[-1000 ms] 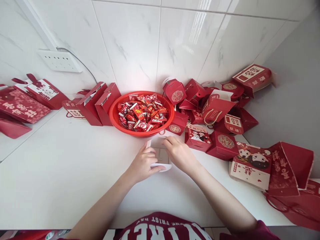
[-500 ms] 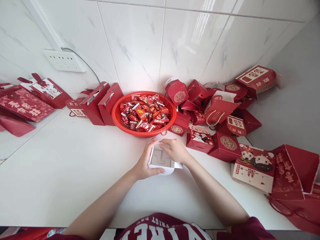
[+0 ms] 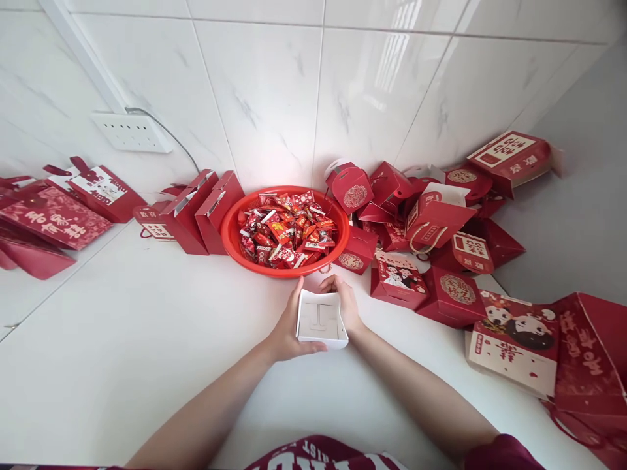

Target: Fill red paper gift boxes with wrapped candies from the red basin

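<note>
A small gift box (image 3: 321, 320), its white inside facing me and its top open, is between my two hands. Folded flaps show on its floor, and nothing lies in it. My left hand (image 3: 287, 329) grips the box's left side, thumb along the near edge. My right hand (image 3: 347, 303) is against the right wall, fingers curled round the far corner. Just beyond stands a red plastic basket (image 3: 230, 251) heaped with wrapped candies (image 3: 287, 228).
Red gift boxes (image 3: 448, 297) are piled right of the basket. Two upright red boxes (image 3: 215, 215) stand to its left, with more red bags (image 3: 59, 219) farther left. A power strip (image 3: 131, 132) is on the tiled wall behind the white table (image 3: 147, 339).
My right hand has come out from over the box's opening to its right side. The flap on the right no longer sticks out, and the box's inside shows fully.
</note>
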Tool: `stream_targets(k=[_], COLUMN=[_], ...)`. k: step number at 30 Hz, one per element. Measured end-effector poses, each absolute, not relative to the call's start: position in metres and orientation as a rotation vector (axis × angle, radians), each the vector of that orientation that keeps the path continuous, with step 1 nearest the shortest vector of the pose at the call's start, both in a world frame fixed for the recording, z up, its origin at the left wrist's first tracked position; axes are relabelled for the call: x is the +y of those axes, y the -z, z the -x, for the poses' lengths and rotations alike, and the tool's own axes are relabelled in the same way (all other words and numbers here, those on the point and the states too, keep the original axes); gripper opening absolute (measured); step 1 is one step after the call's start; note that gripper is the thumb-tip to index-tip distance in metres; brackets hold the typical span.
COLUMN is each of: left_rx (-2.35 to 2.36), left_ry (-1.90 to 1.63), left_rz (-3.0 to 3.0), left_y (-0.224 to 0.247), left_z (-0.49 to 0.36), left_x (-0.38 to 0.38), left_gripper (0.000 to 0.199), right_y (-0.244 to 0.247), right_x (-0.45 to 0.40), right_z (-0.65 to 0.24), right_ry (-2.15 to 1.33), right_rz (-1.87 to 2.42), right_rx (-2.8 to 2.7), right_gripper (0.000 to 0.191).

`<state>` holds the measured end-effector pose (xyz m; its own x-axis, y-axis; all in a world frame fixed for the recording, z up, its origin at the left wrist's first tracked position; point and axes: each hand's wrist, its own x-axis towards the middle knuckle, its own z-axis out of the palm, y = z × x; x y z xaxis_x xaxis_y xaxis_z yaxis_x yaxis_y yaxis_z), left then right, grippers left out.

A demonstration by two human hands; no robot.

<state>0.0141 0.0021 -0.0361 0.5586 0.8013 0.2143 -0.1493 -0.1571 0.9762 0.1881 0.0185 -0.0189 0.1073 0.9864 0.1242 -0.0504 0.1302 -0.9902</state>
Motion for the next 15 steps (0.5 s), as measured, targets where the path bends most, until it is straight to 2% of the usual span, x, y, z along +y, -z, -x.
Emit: stream_targets(k=[5, 10, 15], left_rx=[0.68, 0.708, 0.729], left_ry=[-0.904, -0.881, -0.872], left_rz=[-1.69, -1.736, -1.735], left_y=[0.03, 0.026, 0.025], left_z=[-0.001, 0.005, 0.008], left_x=[0.013, 0.016, 0.017], left_gripper=[0.131, 0.122, 0.121], right_y=[-0.012, -0.072, -0.102], right_x=[0.026, 0.054, 0.107], right_z=[-0.214, -0.225, -0.205], right_ry=[-0.784, -0.379, -0.7], right_rz=[1.191, 1.239, 1.33], right_rx=[-1.308, -1.751, -2.534], right_gripper=[0.036, 0.034, 0.048])
